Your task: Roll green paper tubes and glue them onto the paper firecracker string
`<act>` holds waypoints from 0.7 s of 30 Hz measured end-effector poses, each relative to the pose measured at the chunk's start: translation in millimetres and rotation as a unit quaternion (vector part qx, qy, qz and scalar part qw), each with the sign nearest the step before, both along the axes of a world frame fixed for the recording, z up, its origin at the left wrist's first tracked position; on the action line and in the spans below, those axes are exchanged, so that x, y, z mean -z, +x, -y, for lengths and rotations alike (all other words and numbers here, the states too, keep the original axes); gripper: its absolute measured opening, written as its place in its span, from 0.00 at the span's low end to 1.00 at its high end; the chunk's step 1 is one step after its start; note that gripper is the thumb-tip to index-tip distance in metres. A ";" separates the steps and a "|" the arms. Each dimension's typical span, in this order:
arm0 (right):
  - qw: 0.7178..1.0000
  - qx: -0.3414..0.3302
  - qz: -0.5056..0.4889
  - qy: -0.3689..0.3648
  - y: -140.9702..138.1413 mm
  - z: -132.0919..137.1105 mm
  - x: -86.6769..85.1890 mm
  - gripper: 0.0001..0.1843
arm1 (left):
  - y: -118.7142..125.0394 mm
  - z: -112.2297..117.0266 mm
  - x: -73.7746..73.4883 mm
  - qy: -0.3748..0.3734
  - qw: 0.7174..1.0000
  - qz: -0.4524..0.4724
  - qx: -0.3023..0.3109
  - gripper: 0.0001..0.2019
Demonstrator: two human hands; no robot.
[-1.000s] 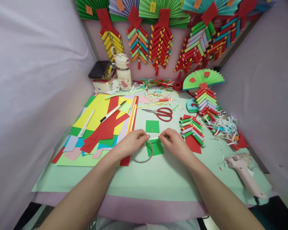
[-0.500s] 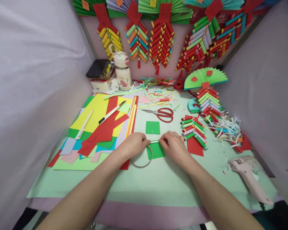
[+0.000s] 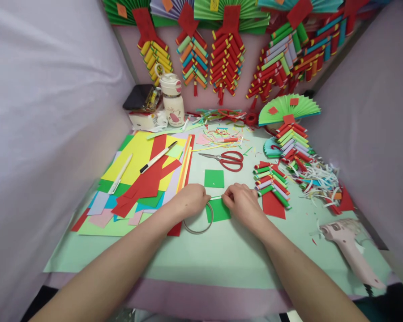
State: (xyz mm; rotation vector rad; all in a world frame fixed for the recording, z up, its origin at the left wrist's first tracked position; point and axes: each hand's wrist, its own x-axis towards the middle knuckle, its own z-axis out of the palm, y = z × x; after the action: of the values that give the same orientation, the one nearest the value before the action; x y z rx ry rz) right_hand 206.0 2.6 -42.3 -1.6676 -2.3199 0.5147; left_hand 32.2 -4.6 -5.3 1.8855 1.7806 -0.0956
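Both hands meet mid-worktop (image 3: pixel 221 255). The left hand (image 3: pixel 188 201) and the right hand (image 3: pixel 243 203) each pinch an end of a thin white strip (image 3: pixel 216 197), fingers closed on it. That hold keeps the strip straight along the upper edge of a green paper square (image 3: pixel 219 212). A thin ring (image 3: pixel 196 230) overlaps the square's left side, and red scissors (image 3: pixel 226 160) lie beyond, within reach.

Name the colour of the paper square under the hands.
Green; the paper square shows best in the head view.

This looks like a curtained paper-craft booth. Just left of the left hand (image 3: pixel 188 201) lie coloured paper sheets (image 3: pixel 137 156), beyond it scissors (image 3: pixel 226 160), and right of the right hand (image 3: pixel 243 203) a glue gun (image 3: pixel 347 248).
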 end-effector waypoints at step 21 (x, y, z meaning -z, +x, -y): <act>1.000 -0.001 0.010 -0.022 -0.9 -4.5 -5.1 0.08 | 8.7 -5.5 -0.9 -0.010 0.997 -0.069 0.028 0.15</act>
State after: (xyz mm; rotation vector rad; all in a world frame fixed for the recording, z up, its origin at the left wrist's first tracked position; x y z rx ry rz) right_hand 205.0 7.0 -37.2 -1.6978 -2.3410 0.5547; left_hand 40.9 0.8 -4.4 1.9569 1.8081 -0.2702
